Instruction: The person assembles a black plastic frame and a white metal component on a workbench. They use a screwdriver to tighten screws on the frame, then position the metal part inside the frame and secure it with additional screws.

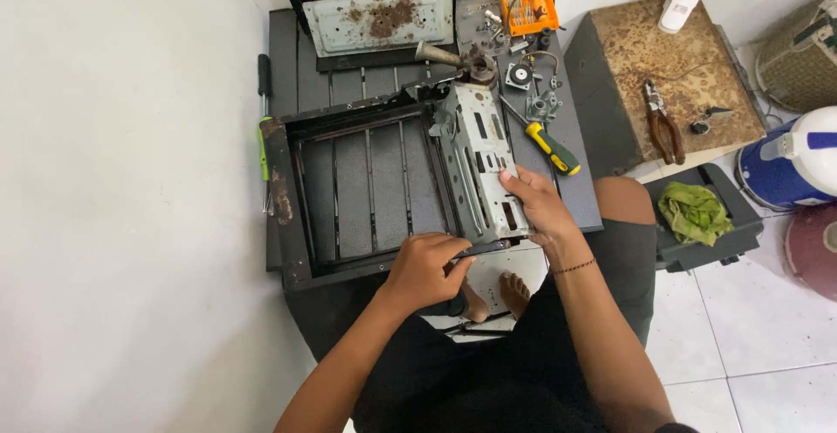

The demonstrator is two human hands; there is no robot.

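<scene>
A dark, rusty metal frame (288, 197) lies on a black slatted platform, with a grey slotted metal panel (475, 150) standing tilted along its right side. My right hand (536, 202) grips the lower end of that panel. My left hand (427, 267) is closed around a slim dark tool at the frame's near right corner, its tip by the panel's bottom edge. My bare feet show just below both hands.
A yellow-handled screwdriver (549, 145) lies right of the panel. A rusted plate (379, 19), small metal parts and an orange bit case (526, 1) sit at the back. Pliers (663, 128) rest on a rusty board, a green rag (693, 211) on a black tray. A white wall is at left.
</scene>
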